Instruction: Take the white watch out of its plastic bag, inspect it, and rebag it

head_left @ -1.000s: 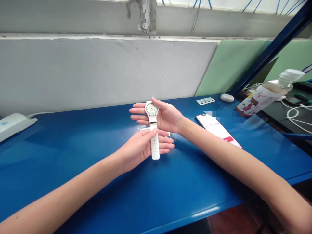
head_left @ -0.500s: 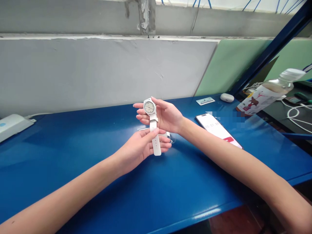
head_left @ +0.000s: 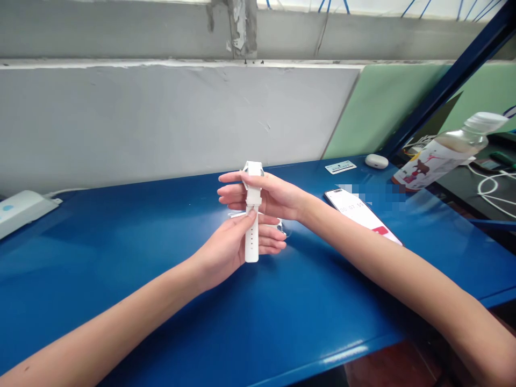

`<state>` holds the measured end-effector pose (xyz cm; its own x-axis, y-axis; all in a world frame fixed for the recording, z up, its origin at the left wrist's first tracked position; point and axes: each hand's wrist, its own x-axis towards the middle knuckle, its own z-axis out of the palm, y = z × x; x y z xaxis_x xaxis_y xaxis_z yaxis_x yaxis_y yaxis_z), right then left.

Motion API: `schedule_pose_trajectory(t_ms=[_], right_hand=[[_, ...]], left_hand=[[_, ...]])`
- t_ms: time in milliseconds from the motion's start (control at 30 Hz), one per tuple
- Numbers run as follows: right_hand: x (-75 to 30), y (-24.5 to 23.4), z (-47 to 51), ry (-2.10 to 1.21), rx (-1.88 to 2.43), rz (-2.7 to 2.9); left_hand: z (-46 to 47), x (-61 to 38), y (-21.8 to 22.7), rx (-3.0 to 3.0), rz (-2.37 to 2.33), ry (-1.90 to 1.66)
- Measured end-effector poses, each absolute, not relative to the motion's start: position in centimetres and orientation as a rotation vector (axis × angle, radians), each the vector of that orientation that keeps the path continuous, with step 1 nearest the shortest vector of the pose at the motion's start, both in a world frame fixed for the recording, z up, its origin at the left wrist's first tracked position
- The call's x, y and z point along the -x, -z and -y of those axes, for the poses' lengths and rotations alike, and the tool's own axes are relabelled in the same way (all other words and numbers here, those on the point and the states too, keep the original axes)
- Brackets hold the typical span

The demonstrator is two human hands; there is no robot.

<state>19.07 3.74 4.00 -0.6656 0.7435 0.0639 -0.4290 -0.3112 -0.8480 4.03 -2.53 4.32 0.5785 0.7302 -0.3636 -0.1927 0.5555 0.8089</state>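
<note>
White watch (head_left: 253, 196) is clamped by left fingers (head_left: 272, 243) mid-strap, right fingers (head_left: 230, 190) near its top.

Looks bright overall, palest along the top right. Spreads sheen over the counter (head_left: 121, 226), with glare on its front edge; darkens beneath, at lower right. Stretches the bottle (head_left: 437, 156) near the right edge. Pixelates beside the phone (head_left: 367, 216).

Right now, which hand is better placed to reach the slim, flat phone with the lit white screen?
Right, probably: the right hand is closer to the phone, its forearm alongside it. The left hand is farther off. Both hold the white wristwatch with the holed strap, though.
</note>
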Motion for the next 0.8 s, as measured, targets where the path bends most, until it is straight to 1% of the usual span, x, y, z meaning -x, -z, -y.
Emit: schedule_pose_trajectory(t_ms=[133,333,400,467,600,700,800], right_hand=[[-19.1,-4.5,-3.7,-2.114,0.391,1.042],[-19.5,-4.9,-4.5,-1.956,0.478,0.686],[-19.7,-5.1,-4.7,-1.95,0.46,0.631],[-19.7,-5.3,-4.7,-1.958,0.457,0.619],[-19.3,-5.3,-4.4,-1.91,0.524,0.719],[-18.9,-5.0,-4.0,-1.751,0.581,0.968],[-18.6,-4.7,-3.6,-1.561,0.656,1.205]], left_hand=[[2.5,-3.8,-3.9,-0.821,-0.725,-0.598],[3.5,-3.3,-3.6,-0.938,-0.475,-0.402],[3.8,-3.3,-3.7,-0.99,-0.495,-0.382],[3.8,-3.5,-3.9,-1.013,-0.572,-0.439],[3.0,-3.8,-4.2,-0.964,-0.746,-0.673],[2.2,-3.7,-4.3,-0.972,-0.767,-0.784],[1.7,-3.4,-4.2,-1.046,-0.768,-0.82]])
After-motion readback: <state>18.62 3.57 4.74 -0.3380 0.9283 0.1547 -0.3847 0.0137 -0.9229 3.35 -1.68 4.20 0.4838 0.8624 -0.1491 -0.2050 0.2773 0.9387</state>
